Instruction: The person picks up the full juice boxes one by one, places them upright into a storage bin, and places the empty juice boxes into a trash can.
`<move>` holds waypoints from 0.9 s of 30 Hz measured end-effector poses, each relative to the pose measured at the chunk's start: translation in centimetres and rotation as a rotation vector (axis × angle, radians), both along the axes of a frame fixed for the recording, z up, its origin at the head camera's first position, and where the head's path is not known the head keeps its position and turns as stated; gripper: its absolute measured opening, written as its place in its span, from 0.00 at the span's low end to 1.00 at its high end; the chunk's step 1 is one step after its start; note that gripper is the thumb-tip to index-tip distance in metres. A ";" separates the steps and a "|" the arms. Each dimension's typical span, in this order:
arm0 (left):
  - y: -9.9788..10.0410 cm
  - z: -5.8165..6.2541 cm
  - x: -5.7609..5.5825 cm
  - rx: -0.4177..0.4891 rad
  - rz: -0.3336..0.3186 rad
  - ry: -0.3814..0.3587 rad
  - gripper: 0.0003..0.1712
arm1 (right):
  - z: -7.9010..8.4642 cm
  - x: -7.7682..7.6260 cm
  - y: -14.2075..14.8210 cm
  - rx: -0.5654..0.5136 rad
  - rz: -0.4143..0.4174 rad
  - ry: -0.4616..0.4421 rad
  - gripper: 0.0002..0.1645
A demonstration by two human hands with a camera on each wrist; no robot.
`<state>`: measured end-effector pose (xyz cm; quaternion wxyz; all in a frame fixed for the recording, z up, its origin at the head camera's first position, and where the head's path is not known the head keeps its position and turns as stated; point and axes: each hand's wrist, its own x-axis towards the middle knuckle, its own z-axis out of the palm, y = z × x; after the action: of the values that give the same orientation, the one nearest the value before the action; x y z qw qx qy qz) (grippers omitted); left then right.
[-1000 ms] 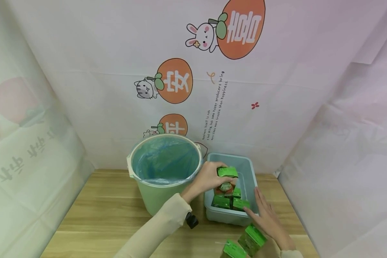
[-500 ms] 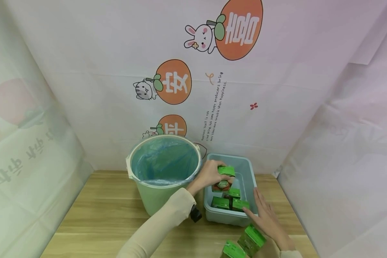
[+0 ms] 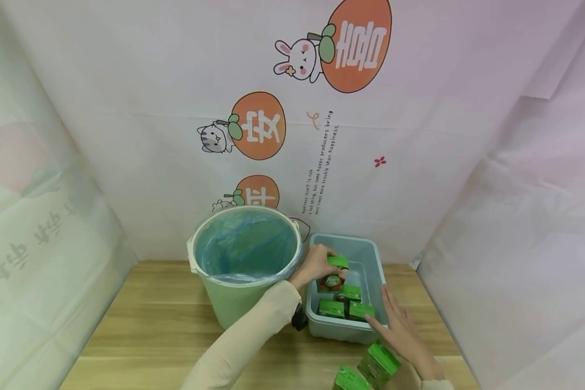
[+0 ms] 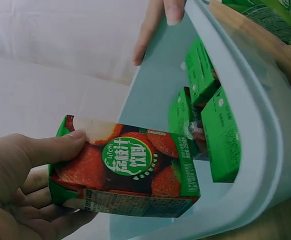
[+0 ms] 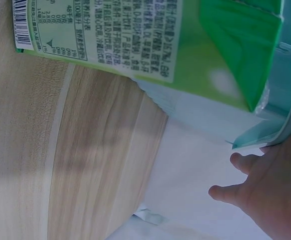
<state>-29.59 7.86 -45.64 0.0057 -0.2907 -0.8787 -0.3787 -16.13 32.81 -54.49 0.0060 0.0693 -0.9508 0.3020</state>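
A red and green juice box [image 4: 128, 167] is leaning in the left part of the light blue tub [image 3: 338, 332], farther back than the other boxes there. The left hand [image 3: 316, 265] is grasping it, with the thumb pressing one side and the fingers curling under the other. The front of the box is showing red fruit and big white letters. I cannot tell if its low end is touching the floor of the tub.

Three more green-topped boxes [image 3: 331, 309] are sitting at the near end of the tub, two side by side and one just behind them.

The right hand [image 3: 403, 336] is resting on the near right corner of the tub. Its fingers are stretching out straight and they are not gripping anything.

Two loose boxes [image 3: 379, 365] are standing close together on the wooden table [image 3: 141, 325], on the near side of the tub. In the right wrist view, one is showing a barcode and lots of tiny writing.

A pale green bucket [image 3: 224, 298] is standing just left of the tub, and a thin see-through bag [image 3: 248, 244] is lining it. Behind everything, a white cloth [image 3: 419, 81] is hanging, showing orange fruit, a rabbit [image 3: 299, 59] and a cat [image 3: 214, 138]
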 end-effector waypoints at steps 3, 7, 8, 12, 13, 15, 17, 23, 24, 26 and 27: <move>-0.1 0.1 -0.1 -0.002 0.008 -0.007 0.16 | -0.2 -0.1 0.0 0.001 -0.003 0.009 0.59; -0.3 0.4 0.0 -0.015 0.020 -0.015 0.15 | -0.4 -0.2 0.0 0.001 -0.002 0.023 0.59; -0.3 0.4 0.0 -0.017 0.022 -0.018 0.14 | -0.5 -0.2 0.0 0.001 -0.001 0.028 0.59; -0.5 0.2 0.1 -0.054 0.029 -0.022 0.15 | -0.5 -0.1 0.0 0.003 -0.002 0.046 0.59; -0.5 0.1 0.1 -0.077 0.036 -0.019 0.16 | -0.4 0.0 0.0 0.004 -0.001 0.050 0.59; -0.5 -0.1 0.0 -0.124 0.047 -0.013 0.20 | -0.4 0.0 0.0 0.006 0.000 0.053 0.59; -0.5 -0.6 0.0 -0.171 0.051 -0.014 0.22 | -0.3 0.1 0.0 0.007 0.001 0.055 0.59; -0.3 -2.6 0.0 -0.216 0.025 -0.030 0.22 | -0.2 0.2 -0.1 0.018 0.000 0.062 0.58; -0.3 -2.9 0.0 -0.221 0.020 -0.033 0.22 | -0.1 0.2 -0.1 0.021 0.000 0.061 0.58; -0.2 -3.3 0.1 -0.225 0.011 -0.032 0.18 | 0.0 0.2 -0.1 0.018 0.000 0.054 0.58; -0.2 -3.4 0.1 -0.231 0.006 -0.032 0.12 | 0.0 0.2 -0.1 0.016 0.001 0.049 0.58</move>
<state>-29.47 7.67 -49.08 -0.0406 -0.2806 -0.9173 -0.2796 -15.89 32.67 -54.46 0.0287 0.0771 -0.9527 0.2927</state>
